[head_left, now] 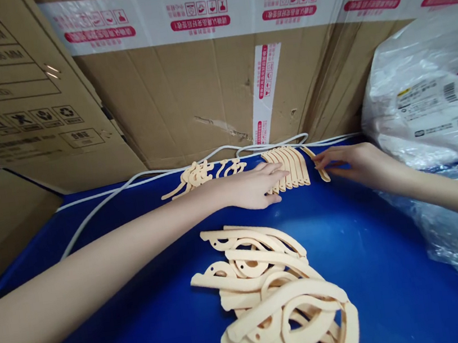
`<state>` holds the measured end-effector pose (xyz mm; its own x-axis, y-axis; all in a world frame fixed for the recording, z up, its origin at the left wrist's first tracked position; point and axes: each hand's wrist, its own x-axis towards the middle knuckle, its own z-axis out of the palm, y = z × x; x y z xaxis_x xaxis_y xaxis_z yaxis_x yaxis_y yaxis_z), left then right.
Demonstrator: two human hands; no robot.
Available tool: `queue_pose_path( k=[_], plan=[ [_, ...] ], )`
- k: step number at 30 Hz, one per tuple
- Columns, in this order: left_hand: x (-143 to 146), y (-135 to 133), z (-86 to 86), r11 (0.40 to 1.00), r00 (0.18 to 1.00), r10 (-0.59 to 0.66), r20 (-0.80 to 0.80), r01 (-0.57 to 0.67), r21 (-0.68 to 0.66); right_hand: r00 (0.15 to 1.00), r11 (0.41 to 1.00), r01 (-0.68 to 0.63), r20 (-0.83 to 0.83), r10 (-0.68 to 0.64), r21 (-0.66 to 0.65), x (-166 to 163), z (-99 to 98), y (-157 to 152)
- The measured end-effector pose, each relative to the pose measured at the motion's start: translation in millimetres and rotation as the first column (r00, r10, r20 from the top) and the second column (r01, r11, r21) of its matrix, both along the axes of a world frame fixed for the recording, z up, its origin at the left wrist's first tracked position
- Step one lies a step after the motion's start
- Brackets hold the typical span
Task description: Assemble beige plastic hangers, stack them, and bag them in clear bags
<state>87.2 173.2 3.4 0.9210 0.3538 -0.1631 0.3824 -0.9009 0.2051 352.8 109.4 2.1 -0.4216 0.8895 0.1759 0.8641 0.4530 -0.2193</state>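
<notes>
My left hand (252,190) reaches across the blue surface. Its fingers are apart and rest on a neat row of curved cream plastic strips (296,167), which look like folding-hanger arms. To the right of that row, my right hand (349,163) pinches a single curved cream strip (324,175) of the same kind between thumb and fingers. Small cream hooks (198,177) lie in a heap beyond my left forearm, partly hidden by it. Closer to me is a loose pile of larger cream hanger pieces (280,295), some with round loops and holes.
Large cardboard boxes (184,92) wall off the back, with another printed box (32,108) at left. A white cable (128,184) runs along their base. On the right sit a labelled clear plastic bag (422,93) and bubble wrap (456,242).
</notes>
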Motion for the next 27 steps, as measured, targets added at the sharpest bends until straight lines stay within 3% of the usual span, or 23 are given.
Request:
queue_pose_path(
  k=[9, 19, 24, 27],
  plan=[
    [1, 6, 1.6, 0.998, 1.0, 0.017, -0.013, -0.018, -0.061, 0.987, 1.0, -0.006, -0.163, 0.002, -0.026, -6, -8.7, 17],
    [-13, -2, 4.5, 0.993, 1.0, 0.012, 0.009, -0.011, -0.113, 0.988, 0.995, -0.079, -0.138, 0.071, -0.055, -5, -14.2, 12],
    [-27, -12, 16.0, 0.986, 0.996, 0.027, 0.087, -0.013, -0.164, 0.995, 0.996, -0.093, -0.044, 0.093, 0.01, -23, 3.3, 5],
    [-43, -22, 31.1, 0.983, 0.981, 0.058, 0.185, -0.023, -0.185, 0.972, 0.984, -0.166, -0.18, 0.153, -0.057, -57, 20.7, -22]
  ],
)
